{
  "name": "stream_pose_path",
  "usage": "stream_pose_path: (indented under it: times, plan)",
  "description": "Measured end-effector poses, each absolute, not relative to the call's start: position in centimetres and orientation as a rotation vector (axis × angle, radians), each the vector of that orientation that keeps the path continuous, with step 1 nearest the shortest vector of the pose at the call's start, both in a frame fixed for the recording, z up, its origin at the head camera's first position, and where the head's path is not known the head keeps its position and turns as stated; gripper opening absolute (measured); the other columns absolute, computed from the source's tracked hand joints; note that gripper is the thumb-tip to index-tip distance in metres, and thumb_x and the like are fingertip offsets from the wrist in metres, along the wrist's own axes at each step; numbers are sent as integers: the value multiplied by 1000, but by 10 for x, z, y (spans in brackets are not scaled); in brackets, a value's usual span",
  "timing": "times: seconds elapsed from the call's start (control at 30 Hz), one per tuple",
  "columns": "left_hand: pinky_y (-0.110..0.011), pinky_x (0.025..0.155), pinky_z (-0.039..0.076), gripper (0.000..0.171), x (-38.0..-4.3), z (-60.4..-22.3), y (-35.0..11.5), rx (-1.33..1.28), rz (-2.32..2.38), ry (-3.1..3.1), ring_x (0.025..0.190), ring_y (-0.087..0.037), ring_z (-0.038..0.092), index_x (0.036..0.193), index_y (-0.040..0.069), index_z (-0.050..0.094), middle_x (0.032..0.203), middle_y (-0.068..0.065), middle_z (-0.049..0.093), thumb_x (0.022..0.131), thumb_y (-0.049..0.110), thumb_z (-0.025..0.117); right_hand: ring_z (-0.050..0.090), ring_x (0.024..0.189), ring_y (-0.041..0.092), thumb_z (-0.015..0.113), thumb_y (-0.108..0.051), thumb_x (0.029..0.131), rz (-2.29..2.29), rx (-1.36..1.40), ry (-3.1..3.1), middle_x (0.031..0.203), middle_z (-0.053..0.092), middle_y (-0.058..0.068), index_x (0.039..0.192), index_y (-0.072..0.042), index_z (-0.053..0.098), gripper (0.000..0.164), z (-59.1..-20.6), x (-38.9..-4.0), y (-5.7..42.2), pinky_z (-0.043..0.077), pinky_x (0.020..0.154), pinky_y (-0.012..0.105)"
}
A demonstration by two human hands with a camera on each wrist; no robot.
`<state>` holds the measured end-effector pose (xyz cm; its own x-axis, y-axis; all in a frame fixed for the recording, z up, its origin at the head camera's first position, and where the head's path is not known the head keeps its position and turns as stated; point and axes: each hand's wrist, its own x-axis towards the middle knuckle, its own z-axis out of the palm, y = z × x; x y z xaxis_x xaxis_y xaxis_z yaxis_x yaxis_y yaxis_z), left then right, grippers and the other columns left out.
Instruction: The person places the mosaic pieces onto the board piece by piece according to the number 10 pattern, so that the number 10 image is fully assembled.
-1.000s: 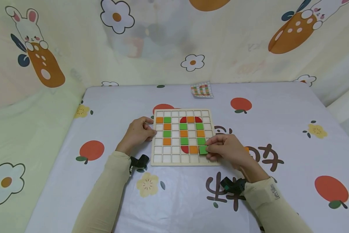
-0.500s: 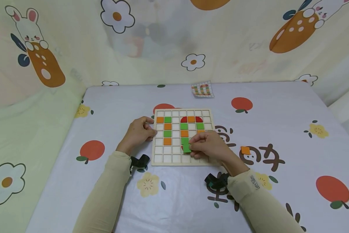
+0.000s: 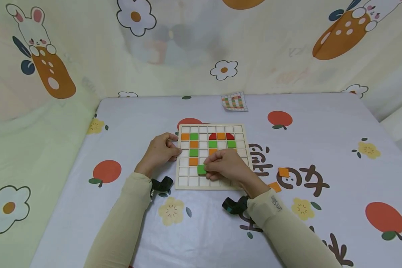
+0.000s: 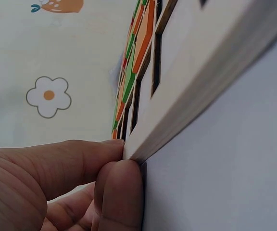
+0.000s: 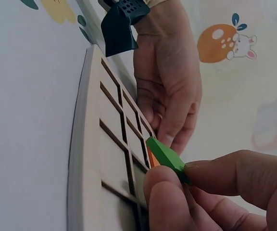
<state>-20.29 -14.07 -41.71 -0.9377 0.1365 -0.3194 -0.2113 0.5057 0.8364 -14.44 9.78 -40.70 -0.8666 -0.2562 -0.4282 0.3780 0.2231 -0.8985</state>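
Note:
A wooden grid board (image 3: 184,181) with white cells lies on the table, several cells filled with orange, green and red tiles. My right hand (image 3: 228,167) pinches a green square tile (image 3: 201,170) between thumb and fingers, over the board's lower middle cells. In the right wrist view the green tile (image 5: 166,158) is tilted, close over the grid. My left hand (image 3: 158,152) is at the board's left edge; in the left wrist view its thumb and finger pinch the frame (image 4: 143,142). The right hand covers some tiles in the board's middle.
Two loose orange tiles, an upper one (image 3: 283,172) and a lower one (image 3: 275,187), lie on the cloth right of the board. A small patterned card (image 3: 234,102) with a coloured grid lies at the table's back. A printed curtain (image 3: 187,48) hangs behind the table.
My right hand has moved left across the board with the green tile, from the right column to the lower middle. Both loose orange tiles now show. The left hand stays at the board's edge.

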Motion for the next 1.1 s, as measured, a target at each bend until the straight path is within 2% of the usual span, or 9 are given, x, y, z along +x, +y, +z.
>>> stream_pose_path:
  times: [0.47, 1.1]
  plan:
    - [-21, 64, 56, 42, -204, -416, -141, -39, 1392, 2423, 68, -14, 64, 133, 5, 59, 93, -9, 61, 95, 11, 76, 71, 64, 16, 74, -4, 93, -1608, 80, 2087, 83, 75, 14, 101, 2, 75, 10, -404, -149, 79, 62, 63, 28]
    - [-20, 63, 56, 42, -201, -415, -140, -43, 1393, 2435, 67, -14, 63, 133, 4, 60, 92, -9, 61, 95, 10, 76, 67, 59, 15, 75, -2, 92, -1576, 78, 2139, 78, 73, 12, 95, 1, 74, 5, -403, -146, 73, 61, 59, 27]
